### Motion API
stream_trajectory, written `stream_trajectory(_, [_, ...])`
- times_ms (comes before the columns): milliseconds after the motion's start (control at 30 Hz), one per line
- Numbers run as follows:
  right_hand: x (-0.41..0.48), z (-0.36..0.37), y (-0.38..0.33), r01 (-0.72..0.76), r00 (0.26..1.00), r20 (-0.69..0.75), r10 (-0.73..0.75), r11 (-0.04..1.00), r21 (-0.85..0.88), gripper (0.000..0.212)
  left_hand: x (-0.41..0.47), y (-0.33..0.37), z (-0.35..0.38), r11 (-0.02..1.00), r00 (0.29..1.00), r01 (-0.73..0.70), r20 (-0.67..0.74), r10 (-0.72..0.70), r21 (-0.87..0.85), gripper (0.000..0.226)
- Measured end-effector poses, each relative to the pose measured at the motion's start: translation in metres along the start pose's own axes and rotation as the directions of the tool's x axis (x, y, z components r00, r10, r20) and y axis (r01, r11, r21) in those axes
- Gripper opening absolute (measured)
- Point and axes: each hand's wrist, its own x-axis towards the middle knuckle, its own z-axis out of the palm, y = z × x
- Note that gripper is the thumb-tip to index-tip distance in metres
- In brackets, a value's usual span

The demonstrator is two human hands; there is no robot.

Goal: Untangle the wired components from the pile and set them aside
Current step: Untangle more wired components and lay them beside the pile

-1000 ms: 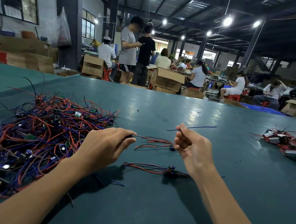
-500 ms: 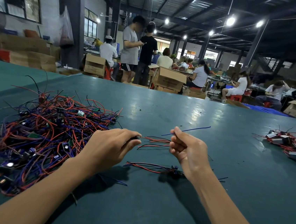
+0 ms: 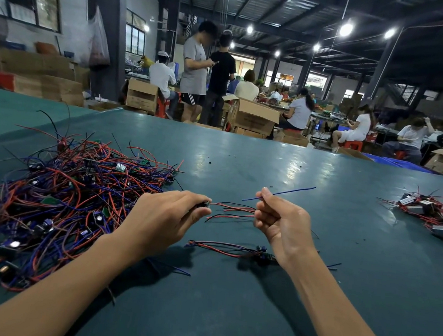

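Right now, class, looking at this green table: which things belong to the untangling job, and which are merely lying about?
Belong to the job: tangled pile; held component, gripped by left hand; blue wire, pinched by right hand; freed component on the table.
Lying about: cardboard box; red stool; blue crates.

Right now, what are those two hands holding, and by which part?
One wired component: the left hand pinches its small dark body, the right hand grips its loose wire ends.
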Motion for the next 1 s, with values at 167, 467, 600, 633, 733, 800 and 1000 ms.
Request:
stream_trajectory(167, [0.001,-0.002,0.000,-0.014,0.999,0.030,0.016,0.998,-0.067,0.020,0.003,0.002,0.000,1.000,1.000,-0.003,-0.021,0.004,0.028,0.039])
stream_trajectory(467, [0.015,-0.012,-0.007,0.063,0.998,-0.034,-0.057,0.982,0.177,0.016,0.095,0.039,0.046,0.955,0.962,0.223,0.200,-0.184,-0.197,0.042])
stream_trajectory(600, [0.023,-0.032,-0.008,0.046,0.964,-0.267,-0.003,0.987,0.155,0.013,0.109,0.046,0.096,0.967,0.921,0.219,0.354,-0.160,-0.133,0.045])
stream_trajectory(633, [0.026,-0.037,-0.007,0.024,0.943,-0.332,0.025,0.990,0.142,0.012,0.107,0.045,0.107,0.983,0.888,0.172,0.442,-0.128,-0.060,0.046])
stream_trajectory(733, [0.033,-0.051,-0.004,-0.103,0.882,-0.448,0.147,0.987,0.121,0.003,0.097,0.036,0.128,0.999,0.719,0.000,0.694,-0.032,0.047,0.047])
stream_trajectory(800, [0.036,-0.059,-0.003,-0.179,0.849,-0.485,0.209,0.978,0.107,0.011,0.089,0.028,0.130,0.988,0.687,-0.099,0.726,-0.016,0.116,0.050])
stream_trajectory(1000, [0.038,-0.074,-0.020,-0.327,0.844,-0.518,0.137,0.898,-0.295,0.008,0.080,-0.015,0.066,0.950,0.772,-0.042,0.613,-0.166,0.309,0.057])
